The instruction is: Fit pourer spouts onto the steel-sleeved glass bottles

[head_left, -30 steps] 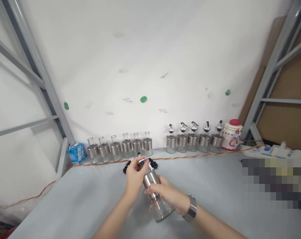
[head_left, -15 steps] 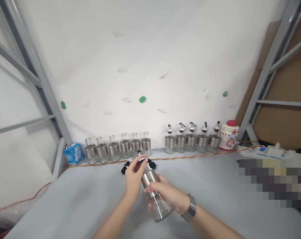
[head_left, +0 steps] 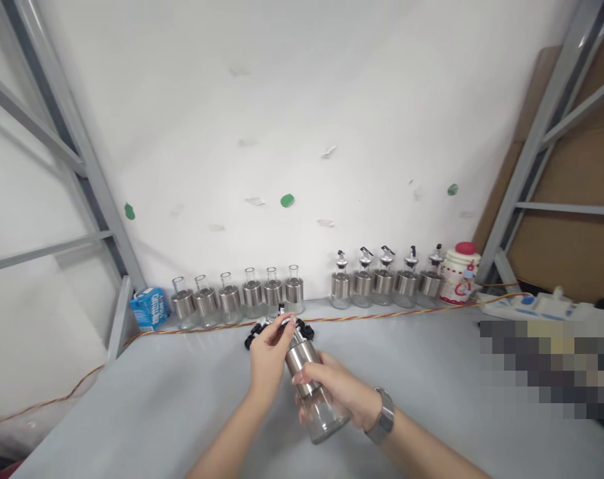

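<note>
A glass oil bottle with a brushed metal sleeve is held tilted above the grey table, its neck pointing up and to the left. My right hand, with a watch on the wrist, wraps around the bottle at the sleeve. At the neck, the fingers of my left hand close on a pour spout seated at the bottle's mouth; they cover most of it. Several loose black and silver pour spouts lie on the table just behind my left hand, partly hidden by it.
Several open-necked bottles line the wall on the left. Several bottles with spouts fitted stand on the right, beside a white and red jar. A blue carton, a twisted cable and a white power strip are also there.
Both hands and the tilted bottle stay nearly where they were. The whole view has shifted very slightly; my left fingers have barely moved at the spout.
</note>
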`<state>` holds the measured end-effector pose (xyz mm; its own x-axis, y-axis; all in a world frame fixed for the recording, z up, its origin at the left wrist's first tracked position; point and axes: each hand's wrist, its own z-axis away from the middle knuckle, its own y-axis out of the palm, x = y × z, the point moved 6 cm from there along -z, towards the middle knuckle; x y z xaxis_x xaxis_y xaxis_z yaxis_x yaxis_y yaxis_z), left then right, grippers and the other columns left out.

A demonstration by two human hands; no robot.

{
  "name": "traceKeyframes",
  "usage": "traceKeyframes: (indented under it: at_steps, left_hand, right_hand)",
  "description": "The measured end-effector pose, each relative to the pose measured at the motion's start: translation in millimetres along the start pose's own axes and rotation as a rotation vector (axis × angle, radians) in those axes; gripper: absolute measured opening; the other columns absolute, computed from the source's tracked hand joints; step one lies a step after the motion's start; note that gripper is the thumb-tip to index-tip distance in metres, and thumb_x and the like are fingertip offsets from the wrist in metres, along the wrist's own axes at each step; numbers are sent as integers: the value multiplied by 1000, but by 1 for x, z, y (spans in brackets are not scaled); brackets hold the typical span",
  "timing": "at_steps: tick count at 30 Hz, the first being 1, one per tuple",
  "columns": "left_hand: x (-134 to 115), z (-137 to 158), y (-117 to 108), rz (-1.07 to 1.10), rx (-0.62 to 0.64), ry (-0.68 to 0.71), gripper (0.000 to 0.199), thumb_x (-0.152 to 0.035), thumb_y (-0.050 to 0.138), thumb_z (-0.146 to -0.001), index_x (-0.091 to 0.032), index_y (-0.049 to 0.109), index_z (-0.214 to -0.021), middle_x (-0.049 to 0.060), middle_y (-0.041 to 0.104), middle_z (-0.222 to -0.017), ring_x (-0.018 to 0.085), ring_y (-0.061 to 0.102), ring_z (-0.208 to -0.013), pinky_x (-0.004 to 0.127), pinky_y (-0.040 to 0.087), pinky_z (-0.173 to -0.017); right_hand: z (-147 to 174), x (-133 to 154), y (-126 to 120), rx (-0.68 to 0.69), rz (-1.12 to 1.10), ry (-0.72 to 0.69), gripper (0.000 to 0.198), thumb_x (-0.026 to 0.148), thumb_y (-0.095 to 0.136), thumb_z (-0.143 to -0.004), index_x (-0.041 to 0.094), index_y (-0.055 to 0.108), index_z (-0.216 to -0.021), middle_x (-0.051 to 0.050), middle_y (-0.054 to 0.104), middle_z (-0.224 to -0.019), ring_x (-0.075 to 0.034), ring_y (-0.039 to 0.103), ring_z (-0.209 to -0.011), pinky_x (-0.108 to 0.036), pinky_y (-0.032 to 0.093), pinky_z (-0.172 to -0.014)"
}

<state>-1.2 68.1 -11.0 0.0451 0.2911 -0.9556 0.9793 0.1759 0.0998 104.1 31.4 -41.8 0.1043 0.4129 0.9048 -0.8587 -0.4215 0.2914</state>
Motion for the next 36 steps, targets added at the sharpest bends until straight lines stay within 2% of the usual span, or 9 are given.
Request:
traceKeyframes:
  at_steps: [5,8,11,17,20,23,26,32,36]
  left_hand:
    - [-15,11,6,85,-14,53,44,-34,58,-72,-25,51,-114,4,60,-109,18,55,-98,29,40,-85]
    - [-16,18,6,201,-89,19,57,-34,60,-71,-28,34,-121,5,59,-108,16,59,-88,26,46,-71]
    - [-4,23,4,226,-170,-156,56,-38,63,-67,-25,37,-115,8,59,-104,15,60,-77,19,44,-51]
    - [-2,20,18,267,149,-308,40,-48,54,-70,-14,60,-90,10,65,-89,12,57,-55,16,29,-34]
    - [-3,13,7,222,74,-292,41,-49,57,-66,-14,61,-88,9,66,-85,15,58,-55,18,34,-37]
    - [-7,4,-8,143,-67,-177,37,-46,61,-63,-12,62,-78,7,67,-75,16,60,-62,24,44,-54]
    - [-8,-1,-12,25,-78,-87,34,-46,60,-65,-12,60,-70,5,65,-66,19,60,-67,27,43,-64]
    - [3,-2,-19,-39,-202,-124,40,-46,60,-65,-17,44,-87,5,64,-72,20,60,-69,31,44,-64]
    - [-7,-3,-20,-62,-165,53,40,-41,58,-69,-22,35,-96,1,60,-78,16,59,-68,27,43,-63]
  right_hand:
    - [0,4,2,149,-105,-31,26,26,49,-64,16,42,-87,-1,59,-59,-17,59,-48,-30,45,-52]
    - [3,3,4,279,-173,-2,32,30,45,-63,13,47,-90,-5,62,-64,-18,60,-51,-30,43,-55]
    - [3,1,4,340,-202,7,40,33,44,-61,12,49,-94,-4,62,-64,-18,60,-51,-29,42,-54]
    - [4,-1,10,444,-275,33,40,41,44,-66,10,52,-91,-7,61,-73,-20,62,-62,-32,44,-63]
    - [6,3,14,404,-184,1,43,45,49,-70,13,48,-98,-8,61,-82,-22,62,-70,-37,44,-67]
    - [3,8,11,244,43,-114,47,30,69,-59,16,46,-98,-5,60,-82,-20,60,-73,-34,45,-67]
    - [-2,7,2,90,166,-187,48,18,72,-53,15,48,-94,-2,60,-77,-16,58,-71,-28,45,-64]
    - [-4,-4,-2,146,11,-104,39,21,55,-66,15,41,-102,-5,62,-77,-21,62,-66,-26,44,-47]
    - [0,-3,-1,161,-22,-72,41,19,53,-65,14,39,-103,-7,63,-79,-22,63,-68,-27,46,-48]
